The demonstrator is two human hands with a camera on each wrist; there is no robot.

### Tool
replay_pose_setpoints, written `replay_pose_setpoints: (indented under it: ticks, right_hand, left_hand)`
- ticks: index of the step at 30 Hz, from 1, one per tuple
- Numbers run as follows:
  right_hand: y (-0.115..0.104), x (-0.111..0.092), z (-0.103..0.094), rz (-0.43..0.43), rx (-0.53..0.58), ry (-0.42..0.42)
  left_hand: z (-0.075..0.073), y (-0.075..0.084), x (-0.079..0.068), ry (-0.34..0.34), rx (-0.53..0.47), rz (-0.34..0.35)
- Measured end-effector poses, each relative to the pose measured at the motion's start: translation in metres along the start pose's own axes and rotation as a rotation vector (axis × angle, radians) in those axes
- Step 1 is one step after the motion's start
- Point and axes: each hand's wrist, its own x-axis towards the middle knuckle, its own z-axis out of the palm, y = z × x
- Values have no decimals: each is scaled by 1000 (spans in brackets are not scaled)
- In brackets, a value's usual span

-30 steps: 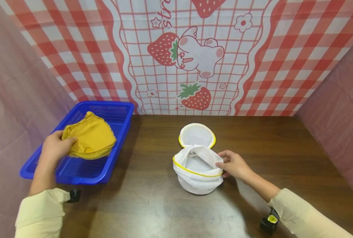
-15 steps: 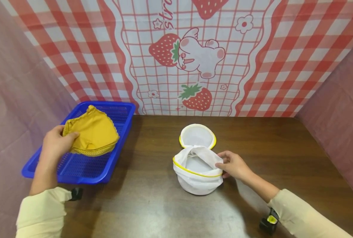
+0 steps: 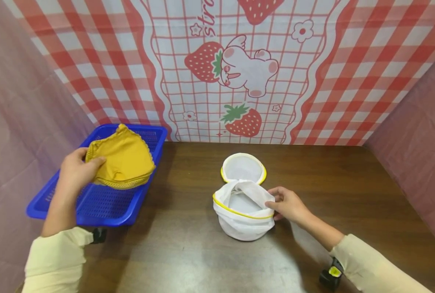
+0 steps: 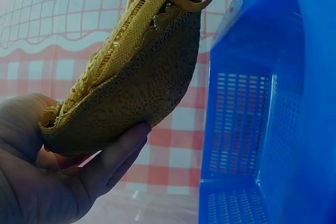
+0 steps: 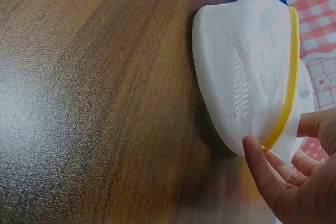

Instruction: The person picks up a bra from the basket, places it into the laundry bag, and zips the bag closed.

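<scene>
Left hand (image 3: 76,169) grips a yellow garment (image 3: 127,158) over the blue basket (image 3: 107,221); right hand (image 3: 288,204) pinches a white bag (image 3: 244,228).

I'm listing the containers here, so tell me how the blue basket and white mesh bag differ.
The blue basket is long and rectangular; the white mesh bag is rounded and smaller. The basket's walls look stiff, the bag's soft and creased. The bag has a yellow-trimmed lid open behind it; the basket shows no lid. Both are open at the top.
</scene>
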Motion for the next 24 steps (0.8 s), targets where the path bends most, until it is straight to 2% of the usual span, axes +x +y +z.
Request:
replay_pose_setpoints:
  ticks: [14,24]
  right_hand:
    - [1,2,1,7,-2,0]
    - [0,2,3,3,2,-3]
  left_hand:
    - [11,12,3,-39,-38,6]
    - [21,20,4,-2,-36,54]
